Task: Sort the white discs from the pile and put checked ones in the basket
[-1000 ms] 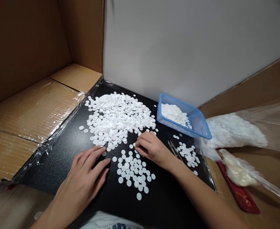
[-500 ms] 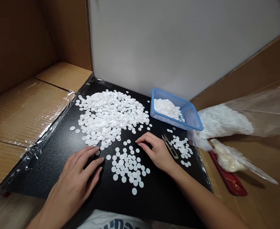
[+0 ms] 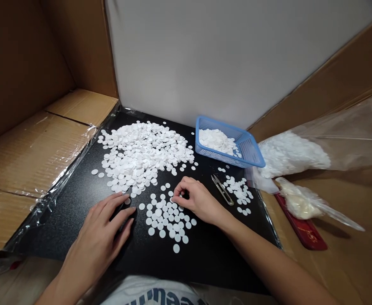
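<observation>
A big heap of small white discs (image 3: 144, 152) lies on the black mat (image 3: 78, 212). A smaller patch of spread-out discs (image 3: 168, 218) sits between my hands. My left hand (image 3: 105, 233) rests flat on the mat, fingers stretched out, fingertips beside a stray disc. My right hand (image 3: 195, 199) has its fingers curled and its thumb and forefinger pinch a white disc at the top edge of the small patch.
A blue mesh basket (image 3: 251, 154) with white discs stands at the back right. Thread snips (image 3: 222, 189) and another small group of discs (image 3: 238, 190) lie right of my hand. Clear bags of discs (image 3: 290, 154) and a red flat object (image 3: 301, 226) lie on cardboard at right.
My right hand has moved a little left and curled its fingers into a pinch on a disc. My left hand has stayed flat. The camera view has shifted slightly.
</observation>
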`<state>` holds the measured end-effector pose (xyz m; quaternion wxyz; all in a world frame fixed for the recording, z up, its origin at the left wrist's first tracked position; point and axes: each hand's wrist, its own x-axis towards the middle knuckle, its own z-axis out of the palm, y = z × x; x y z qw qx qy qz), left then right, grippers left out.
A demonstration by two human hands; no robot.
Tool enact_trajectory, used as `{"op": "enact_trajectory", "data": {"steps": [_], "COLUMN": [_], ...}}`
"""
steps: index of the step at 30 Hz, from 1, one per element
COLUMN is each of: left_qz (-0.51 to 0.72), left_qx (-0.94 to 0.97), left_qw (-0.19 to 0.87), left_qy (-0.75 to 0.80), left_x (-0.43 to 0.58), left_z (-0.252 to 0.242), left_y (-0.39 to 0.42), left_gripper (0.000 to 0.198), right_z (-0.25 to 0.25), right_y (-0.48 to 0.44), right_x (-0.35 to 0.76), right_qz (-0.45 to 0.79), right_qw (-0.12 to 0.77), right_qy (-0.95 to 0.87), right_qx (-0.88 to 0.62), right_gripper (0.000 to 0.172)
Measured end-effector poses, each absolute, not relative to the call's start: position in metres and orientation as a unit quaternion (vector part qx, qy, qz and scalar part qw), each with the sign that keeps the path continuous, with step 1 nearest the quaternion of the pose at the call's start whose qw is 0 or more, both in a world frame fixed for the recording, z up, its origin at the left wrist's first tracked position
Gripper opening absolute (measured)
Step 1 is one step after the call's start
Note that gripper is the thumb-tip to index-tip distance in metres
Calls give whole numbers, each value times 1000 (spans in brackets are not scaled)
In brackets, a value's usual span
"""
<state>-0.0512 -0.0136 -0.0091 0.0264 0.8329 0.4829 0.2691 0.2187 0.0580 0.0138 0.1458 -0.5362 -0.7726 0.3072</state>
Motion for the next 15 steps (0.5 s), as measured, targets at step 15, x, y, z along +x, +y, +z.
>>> {"op": "enact_trajectory", "data": {"steps": [15], "left_qz": [185], "left_qx": [917], "left_qw": [107], "left_qy": [338], "left_x": [-3], "left_z": [-9], "left_y": [7], "left_gripper": [83], "right_z": [22], "right_y": [59], "right_x": [214], "right_qz": [283], "right_qw": [111], "right_qy": [-790], "right_qx": [-533], "right_gripper": [14]}}
